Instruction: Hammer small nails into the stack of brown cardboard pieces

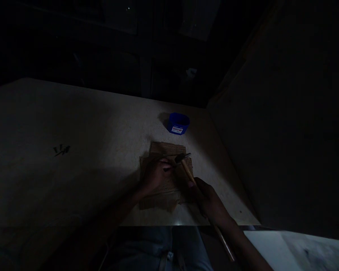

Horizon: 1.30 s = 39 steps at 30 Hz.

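Note:
The scene is very dark. My right hand (207, 201) is closed round the wooden handle of a hammer (186, 167). The hammer's dark head rests over a piece of brown cardboard (161, 197) lying on the pale table (101, 128). On the same cardboard lies my left hand (155, 177), its fingertips pinched near the hammer head on a small thin dark object that I cannot make out.
A blue plastic tub (177, 123) with a label stands just beyond the cardboard. Several small dark pieces (62, 150) lie on the table at the left. A dark panel (285, 150) rises at the right. A white sheet (296, 248) shows at the lower right.

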{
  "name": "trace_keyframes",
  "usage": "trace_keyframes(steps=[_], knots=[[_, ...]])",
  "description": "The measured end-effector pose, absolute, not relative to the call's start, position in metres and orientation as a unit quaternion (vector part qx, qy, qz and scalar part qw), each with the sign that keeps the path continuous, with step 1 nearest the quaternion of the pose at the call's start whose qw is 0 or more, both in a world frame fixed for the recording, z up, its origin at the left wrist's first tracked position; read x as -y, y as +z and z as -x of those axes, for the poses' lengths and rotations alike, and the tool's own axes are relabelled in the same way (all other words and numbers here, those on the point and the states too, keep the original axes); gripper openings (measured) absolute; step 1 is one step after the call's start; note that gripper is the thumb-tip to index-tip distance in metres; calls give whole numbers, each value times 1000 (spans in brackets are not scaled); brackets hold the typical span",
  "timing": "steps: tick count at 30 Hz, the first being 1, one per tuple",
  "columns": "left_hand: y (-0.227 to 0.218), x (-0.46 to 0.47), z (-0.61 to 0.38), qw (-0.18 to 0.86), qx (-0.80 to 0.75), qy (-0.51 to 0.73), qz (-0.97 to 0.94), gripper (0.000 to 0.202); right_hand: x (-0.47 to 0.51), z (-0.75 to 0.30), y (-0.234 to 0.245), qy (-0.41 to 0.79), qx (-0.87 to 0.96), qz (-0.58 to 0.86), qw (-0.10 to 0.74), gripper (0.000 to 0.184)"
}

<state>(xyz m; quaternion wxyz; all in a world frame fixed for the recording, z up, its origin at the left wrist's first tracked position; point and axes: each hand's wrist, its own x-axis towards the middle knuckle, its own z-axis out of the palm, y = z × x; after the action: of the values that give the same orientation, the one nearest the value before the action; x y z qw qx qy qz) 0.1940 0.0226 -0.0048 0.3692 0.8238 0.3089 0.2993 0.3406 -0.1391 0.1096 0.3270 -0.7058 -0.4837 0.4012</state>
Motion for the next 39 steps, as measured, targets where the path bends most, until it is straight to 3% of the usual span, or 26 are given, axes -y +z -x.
trace_keyframes(steps=[13, 18, 22, 27, 39], knots=[[0, -21, -193, 356, -329, 296, -823, 15, 144, -330, 98, 360, 502, 718, 320, 48], [3, -20, -193, 348, -325, 282, -833, 15, 144, -330, 100, 391, 498, 724, 272, 47], [4, -20, -193, 349, -330, 291, -828, 13, 145, -331, 101, 370, 505, 715, 312, 48], [5, -19, -193, 340, -339, 281, -831, 14, 140, -335, 100, 385, 509, 726, 256, 42], [3, -19, -194, 363, -335, 308, -813, 11, 139, -345, 93, 380, 515, 726, 251, 32]])
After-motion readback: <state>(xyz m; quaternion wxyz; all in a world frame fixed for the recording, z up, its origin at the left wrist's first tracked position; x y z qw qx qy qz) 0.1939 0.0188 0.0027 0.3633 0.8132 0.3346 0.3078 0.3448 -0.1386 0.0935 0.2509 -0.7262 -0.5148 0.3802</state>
